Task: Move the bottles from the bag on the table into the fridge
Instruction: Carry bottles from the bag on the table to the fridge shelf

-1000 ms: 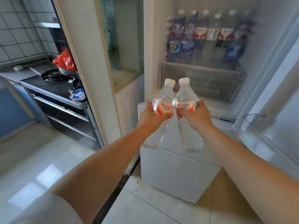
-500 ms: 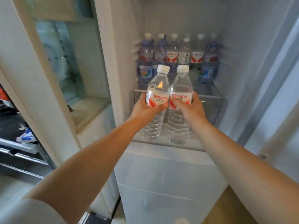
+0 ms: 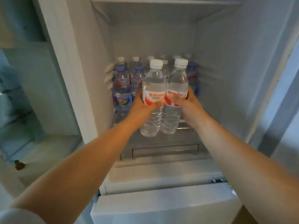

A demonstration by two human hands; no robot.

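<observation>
While you reach both arms into the open fridge (image 3: pixel 226 78), your left hand (image 3: pixel 142 105) grips the left bottle (image 3: pixel 152 97) around its red-and-white label, thumb curled across the front and fingers wrapped behind. Your right hand (image 3: pixel 188 105) grips the right bottle (image 3: pixel 175 97) the same way, at label height. Both bottles stand upright, white caps up, pressed side by side so their labels touch, and most of each clear ribbed body hangs below your grip. Their bases hover just above the front of the shelf (image 3: pixel 186 125), whether they touch it you cannot tell from here.

Behind them, a row of stored bottles (image 3: pixel 122 88) stands along the back of that same shelf, some with blue labels, some with white caps. Below the shelf sits a clear drawer (image 3: pixel 165 151).

Compared with half a second ago, your hands have pushed further in: the two bottles now sit inside the compartment, close in front of the stored row, rather than out at the shelf's front edge. Your hold on each bottle is unchanged. The kitchen counter seen a second ago has dropped out of sight.
</observation>
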